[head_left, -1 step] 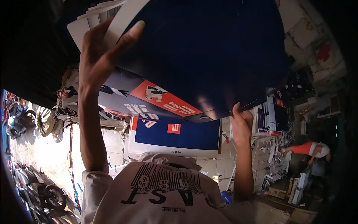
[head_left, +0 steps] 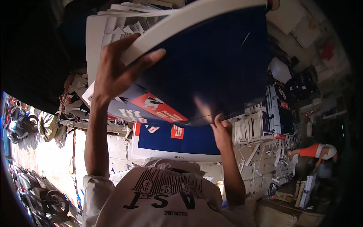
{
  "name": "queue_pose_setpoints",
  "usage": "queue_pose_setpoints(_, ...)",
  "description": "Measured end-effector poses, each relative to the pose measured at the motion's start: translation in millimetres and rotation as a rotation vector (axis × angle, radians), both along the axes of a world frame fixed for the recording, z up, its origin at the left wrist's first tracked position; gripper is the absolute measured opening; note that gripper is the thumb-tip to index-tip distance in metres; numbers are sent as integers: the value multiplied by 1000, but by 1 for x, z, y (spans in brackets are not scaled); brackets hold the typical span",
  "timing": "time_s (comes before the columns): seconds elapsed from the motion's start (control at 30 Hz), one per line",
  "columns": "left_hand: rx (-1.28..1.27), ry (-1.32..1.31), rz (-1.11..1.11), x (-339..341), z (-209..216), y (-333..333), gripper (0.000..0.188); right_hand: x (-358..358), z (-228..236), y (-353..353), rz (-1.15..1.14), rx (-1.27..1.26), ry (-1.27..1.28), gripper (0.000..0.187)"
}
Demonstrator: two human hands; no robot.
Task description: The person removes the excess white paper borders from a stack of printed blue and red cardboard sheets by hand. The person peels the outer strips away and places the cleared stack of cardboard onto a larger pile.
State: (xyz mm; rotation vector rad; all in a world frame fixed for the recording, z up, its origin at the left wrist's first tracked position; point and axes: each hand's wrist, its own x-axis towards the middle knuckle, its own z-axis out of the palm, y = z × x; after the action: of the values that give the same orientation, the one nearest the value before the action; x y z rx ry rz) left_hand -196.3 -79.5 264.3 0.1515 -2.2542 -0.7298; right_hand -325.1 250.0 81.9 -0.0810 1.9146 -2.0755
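A navy board with a white margin (head_left: 204,142) lies against the pale tiles in front of the person's shirt (head_left: 162,193). Above it in the view, and covering its upper edge, the person holds up a large navy sheet (head_left: 211,64), which bends in a curve.

The left hand (head_left: 120,73), up and left of the board, grips the sheet's side edge, thumb on the navy face and fingers around behind. It has shifted lower and further right since the earlier frame, closer over the board. The right hand (head_left: 222,130), just above the board's right end, has slid leftward; before, it stood clear to the right of that end. It is at the sheet's lower edge with fingers curled, but the view is dim and partly hidden there, so I cannot tell whether it pinches the edge or only steadies it.

The sheet has swung too. Its white border (head_left: 181,26), earlier a short strip at the upper left, now runs as a long arc high above the board. Its right side has come leftward, baring more of a row of white sheets (head_left: 249,126) and a navy-topped stack (head_left: 278,113), both to the right of the board. The red printed panel (head_left: 159,108), just above the board, looks shorter than it did. More of the pale sheets (head_left: 92,45) up and left of the board shows now.

The board itself has kept its place, as has another person (head_left: 310,151), bent over far to its right.
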Motion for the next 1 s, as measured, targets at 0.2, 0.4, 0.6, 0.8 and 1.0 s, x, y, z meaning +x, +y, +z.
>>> queue_pose_setpoints(0.2, -321, -421, -99, -26, -100, 54, 37, 42, -159, -22, 340, 192, -748, 87)
queue_pose_setpoints(0.4, -267, -474, -35, -6, -170, 73, 34, 25, -125, 46, -157, 261, 77, 71)
queue_pose_setpoints(0.6, -309, -504, -115, 9, -162, 91, 30, -26, -86, 50, 44, 21, 355, 69)
queue_pose_setpoints(0.8, -215, -713, -204, 6, -135, 121, 36, -63, -85, 70, 497, -178, 318, 47)
queue_pose_setpoints(1.0, -237, -850, -299, -72, -141, 210, 26, -50, -94, 67, 493, -303, 206, 42)
